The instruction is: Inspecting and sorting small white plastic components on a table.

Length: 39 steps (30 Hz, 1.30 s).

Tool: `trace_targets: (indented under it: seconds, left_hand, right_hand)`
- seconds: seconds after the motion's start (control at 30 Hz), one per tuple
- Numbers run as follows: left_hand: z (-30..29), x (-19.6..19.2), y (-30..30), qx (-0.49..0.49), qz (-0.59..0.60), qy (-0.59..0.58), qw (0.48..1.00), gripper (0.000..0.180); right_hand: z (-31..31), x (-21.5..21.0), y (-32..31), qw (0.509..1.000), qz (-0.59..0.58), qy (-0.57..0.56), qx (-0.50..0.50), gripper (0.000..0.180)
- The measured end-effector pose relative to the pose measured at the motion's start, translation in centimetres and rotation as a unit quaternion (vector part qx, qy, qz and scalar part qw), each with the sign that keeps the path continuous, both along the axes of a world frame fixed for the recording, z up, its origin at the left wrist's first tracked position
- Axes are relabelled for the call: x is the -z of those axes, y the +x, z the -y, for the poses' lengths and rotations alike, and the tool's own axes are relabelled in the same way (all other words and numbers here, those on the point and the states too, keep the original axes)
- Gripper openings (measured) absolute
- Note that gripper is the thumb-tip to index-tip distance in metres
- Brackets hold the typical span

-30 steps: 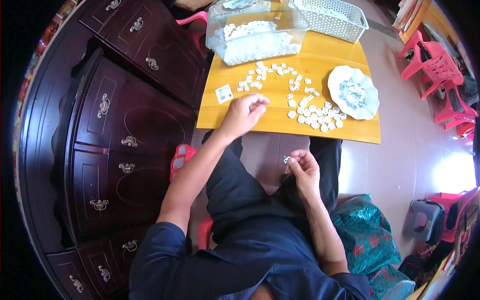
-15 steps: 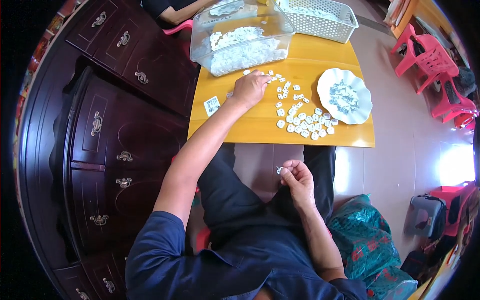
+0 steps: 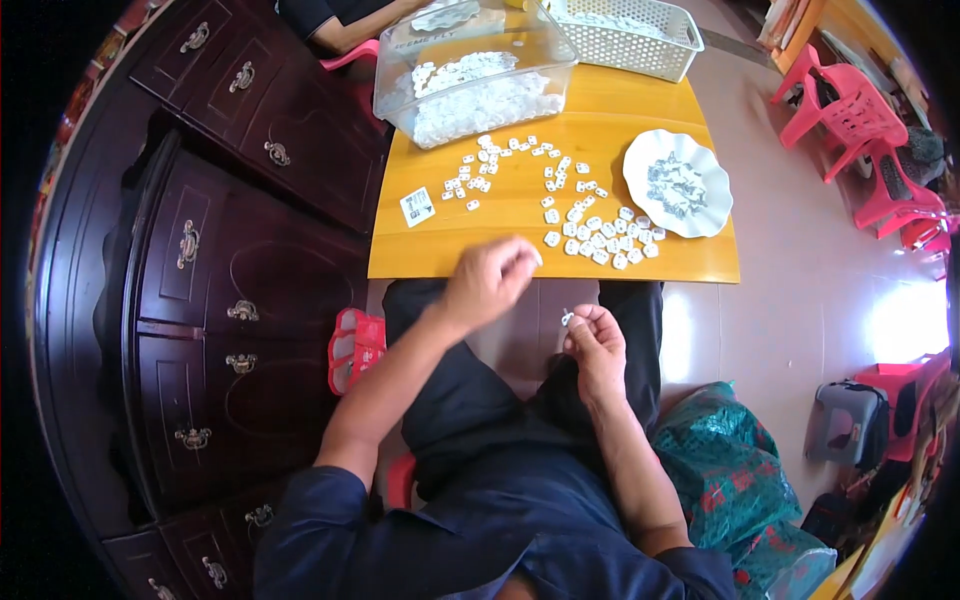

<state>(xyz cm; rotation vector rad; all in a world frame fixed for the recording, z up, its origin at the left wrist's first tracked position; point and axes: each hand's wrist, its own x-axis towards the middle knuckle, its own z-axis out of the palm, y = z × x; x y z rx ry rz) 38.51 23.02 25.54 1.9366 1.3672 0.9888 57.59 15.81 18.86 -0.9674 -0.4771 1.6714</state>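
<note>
Head view: my right hand (image 3: 597, 345) pinches a small white part (image 3: 567, 318) over my lap; my left hand (image 3: 490, 280) is loosely curled, contents unclear. A slack pinch risks dropping it.

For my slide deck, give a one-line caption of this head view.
Seated person's left hand at a yellow table edge; right hand pinches a small white piece.

Yellow table (image 3: 520, 255), white small pieces (image 3: 590, 225), white plate (image 3: 700, 215) with perhaps grey bits, pink chairs (image 3: 850, 110)
</note>
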Motion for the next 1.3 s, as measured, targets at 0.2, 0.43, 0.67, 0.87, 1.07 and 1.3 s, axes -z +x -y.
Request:
trace_targets:
  seconds: [0.2,0.43,0.67,0.87,1.07,1.3]
  left_hand:
    - [9.1,3.7,3.9,0.054,0.088,-0.053,0.993,0.006]
    - [10.7,4.8,4.9,0.066,0.092,-0.122,0.986,0.017]
    - [10.6,4.9,5.1,0.075,0.142,-0.139,0.977,0.017]
    - [11.0,4.4,5.8,0.057,0.151,-0.113,0.98,0.018]
    - [10.6,5.0,5.4,0.076,0.09,-0.07,0.991,0.017]
    - [10.8,5.0,5.0,0.101,0.052,-0.004,0.993,0.016]
  right_hand:
    - [-0.1,1.5,-0.3,0.983,-0.155,-0.095,0.032,0.009]
    - [-0.2,3.0,0.3,0.956,-0.266,-0.119,-0.013,0.014]
    - [-0.3,2.4,0.7,0.951,-0.293,-0.094,-0.026,0.018]
    - [-0.2,2.3,0.6,0.958,-0.276,-0.079,-0.023,0.019]
    - [0.0,2.9,0.3,0.962,-0.257,-0.085,-0.022,0.017]
    - [0.1,2.6,0.1,0.961,-0.253,-0.106,-0.042,0.017]
